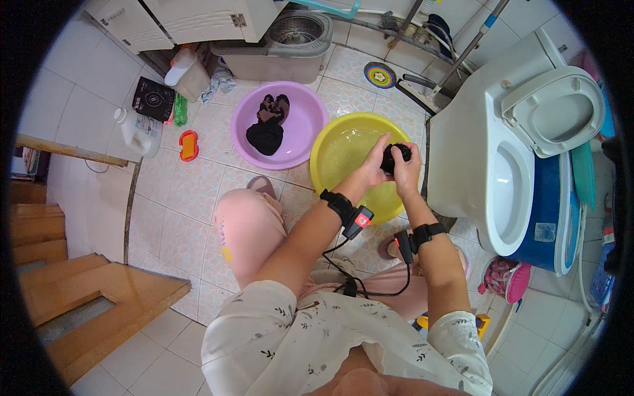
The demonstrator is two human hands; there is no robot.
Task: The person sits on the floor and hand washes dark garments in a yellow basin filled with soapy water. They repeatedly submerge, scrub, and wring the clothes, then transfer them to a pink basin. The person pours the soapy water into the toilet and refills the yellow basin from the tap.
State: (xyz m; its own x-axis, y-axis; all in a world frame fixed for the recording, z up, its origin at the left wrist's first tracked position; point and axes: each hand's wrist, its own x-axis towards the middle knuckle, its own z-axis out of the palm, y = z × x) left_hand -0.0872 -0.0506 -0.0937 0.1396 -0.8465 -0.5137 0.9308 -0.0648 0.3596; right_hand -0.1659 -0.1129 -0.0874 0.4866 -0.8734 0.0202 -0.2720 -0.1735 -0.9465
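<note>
My left hand [375, 163] and my right hand [406, 171] come together over the right side of a yellow plastic basin [322, 163]. Between them they grip a bunched piece of black cloth [389, 161], most of it hidden by palms and fingers. Clear water [349, 148] stands in the yellow basin. Left of it, and close against it, is a purple plastic basin [309, 119]. Inside that one lie a black bundled cloth [265, 138] and a dark patterned cloth item [275, 109].
A white toilet [460, 163] stands close on the right, its lid raised. A squeegee mop [421, 96] leans behind it. On the left are a red-rimmed scrubbing brush [188, 146] and a white jug [138, 131]. A wooden door [109, 317] juts in at lower left.
</note>
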